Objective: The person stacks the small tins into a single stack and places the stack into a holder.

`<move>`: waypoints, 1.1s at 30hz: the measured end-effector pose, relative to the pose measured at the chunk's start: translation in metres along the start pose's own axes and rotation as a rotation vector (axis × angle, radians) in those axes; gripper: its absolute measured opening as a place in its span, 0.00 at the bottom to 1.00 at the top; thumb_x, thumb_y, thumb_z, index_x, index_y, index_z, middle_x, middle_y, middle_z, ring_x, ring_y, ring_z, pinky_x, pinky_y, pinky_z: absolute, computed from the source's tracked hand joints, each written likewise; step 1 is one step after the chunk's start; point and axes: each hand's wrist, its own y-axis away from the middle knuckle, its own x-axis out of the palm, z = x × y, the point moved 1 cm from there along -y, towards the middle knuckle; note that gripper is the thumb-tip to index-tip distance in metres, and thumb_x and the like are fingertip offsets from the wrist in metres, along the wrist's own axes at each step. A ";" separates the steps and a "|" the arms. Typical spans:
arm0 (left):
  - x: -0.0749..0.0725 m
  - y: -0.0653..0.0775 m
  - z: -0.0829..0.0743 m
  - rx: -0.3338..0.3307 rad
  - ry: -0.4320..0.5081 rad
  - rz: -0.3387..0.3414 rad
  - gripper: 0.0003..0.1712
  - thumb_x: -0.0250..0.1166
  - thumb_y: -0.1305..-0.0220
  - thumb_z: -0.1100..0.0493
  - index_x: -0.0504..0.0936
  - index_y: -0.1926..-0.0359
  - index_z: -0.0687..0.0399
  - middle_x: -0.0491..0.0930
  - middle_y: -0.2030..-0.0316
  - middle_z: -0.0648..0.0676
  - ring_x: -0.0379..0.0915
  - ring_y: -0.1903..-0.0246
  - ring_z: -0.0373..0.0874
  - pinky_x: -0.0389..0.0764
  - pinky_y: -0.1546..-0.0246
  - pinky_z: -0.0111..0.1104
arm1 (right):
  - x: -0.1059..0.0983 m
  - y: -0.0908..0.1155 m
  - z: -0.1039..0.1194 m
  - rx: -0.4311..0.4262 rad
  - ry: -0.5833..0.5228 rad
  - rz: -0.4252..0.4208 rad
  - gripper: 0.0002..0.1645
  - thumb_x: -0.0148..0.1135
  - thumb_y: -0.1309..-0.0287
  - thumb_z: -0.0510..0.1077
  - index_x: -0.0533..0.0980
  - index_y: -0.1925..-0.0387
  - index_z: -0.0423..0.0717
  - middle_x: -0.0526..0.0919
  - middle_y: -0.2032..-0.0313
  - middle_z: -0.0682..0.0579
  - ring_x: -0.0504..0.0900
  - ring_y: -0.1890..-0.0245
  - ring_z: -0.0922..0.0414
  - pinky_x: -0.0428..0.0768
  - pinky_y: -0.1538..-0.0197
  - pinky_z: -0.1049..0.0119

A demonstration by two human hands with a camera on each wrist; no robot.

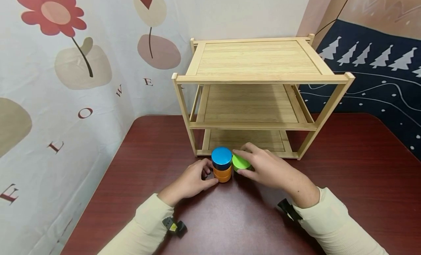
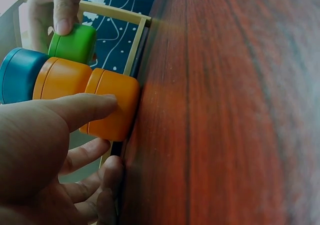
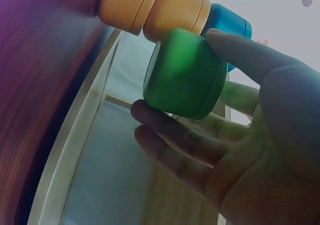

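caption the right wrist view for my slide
Right hand holding a green container beside two stacked orange containers topped by a blue one.

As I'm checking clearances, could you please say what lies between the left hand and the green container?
Two orange containers stacked under a blue container, as the head view shows.

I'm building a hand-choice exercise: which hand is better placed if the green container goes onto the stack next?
The right hand, most likely: it grips the green container, lifted off the table beside the stack. The left hand is at the lower orange container, on the stack's other side.
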 end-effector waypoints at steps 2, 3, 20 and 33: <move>0.000 0.000 0.000 0.000 -0.002 0.000 0.23 0.75 0.43 0.53 0.77 0.52 0.57 0.78 0.64 0.51 0.73 0.65 0.39 0.76 0.60 0.33 | -0.001 0.000 0.000 0.004 0.000 0.004 0.33 0.68 0.37 0.52 0.74 0.35 0.43 0.77 0.45 0.47 0.81 0.63 0.59 0.82 0.59 0.62; 0.000 0.000 0.000 -0.003 -0.003 0.000 0.23 0.75 0.43 0.53 0.77 0.52 0.57 0.78 0.64 0.51 0.73 0.65 0.39 0.76 0.60 0.33 | -0.002 0.000 0.001 0.005 0.000 0.006 0.33 0.68 0.37 0.52 0.74 0.35 0.43 0.77 0.45 0.47 0.81 0.63 0.59 0.82 0.59 0.62; 0.000 0.001 -0.001 -0.007 0.002 -0.001 0.22 0.74 0.43 0.54 0.77 0.52 0.56 0.78 0.64 0.51 0.73 0.66 0.39 0.76 0.61 0.32 | -0.006 0.001 0.001 0.000 -0.003 -0.026 0.33 0.68 0.38 0.53 0.74 0.35 0.45 0.76 0.44 0.48 0.81 0.63 0.59 0.82 0.59 0.63; 0.000 -0.001 0.000 0.002 0.004 0.007 0.23 0.74 0.43 0.54 0.77 0.51 0.58 0.78 0.64 0.52 0.73 0.65 0.39 0.76 0.61 0.32 | -0.008 0.002 0.001 -0.016 0.009 -0.067 0.33 0.68 0.38 0.53 0.74 0.35 0.45 0.77 0.44 0.48 0.82 0.62 0.58 0.82 0.58 0.62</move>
